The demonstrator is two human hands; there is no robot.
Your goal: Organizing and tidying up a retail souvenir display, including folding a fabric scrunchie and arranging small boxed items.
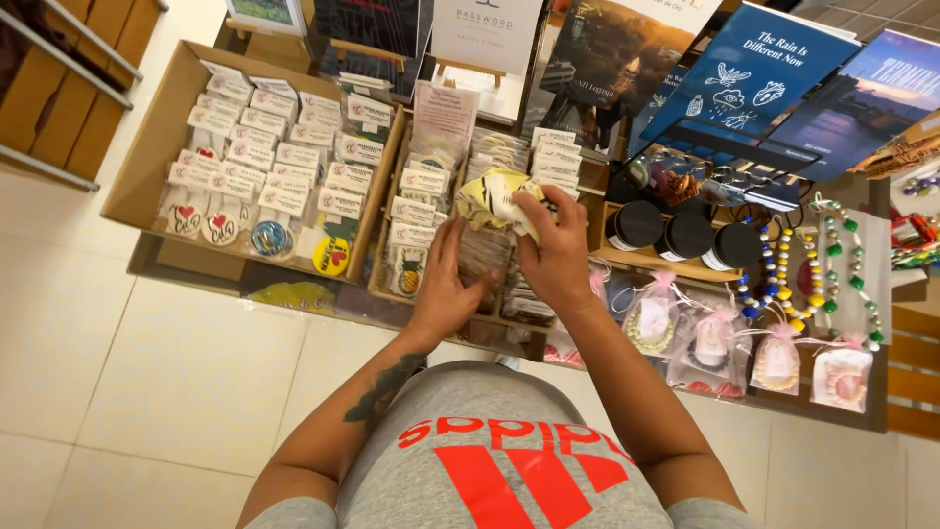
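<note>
Gripping a yellow packet (493, 196), right hand (556, 257); left hand (446, 284) flat among clear sleeves (480, 257)

Cardboard box (147, 147) left of tray (384, 250), jars (682, 235) right, books (744, 73) behind

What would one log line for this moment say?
left hand: in packet tray | right hand: holds yellow packet | beside: sticker box, black jars, bead necklaces
</note>
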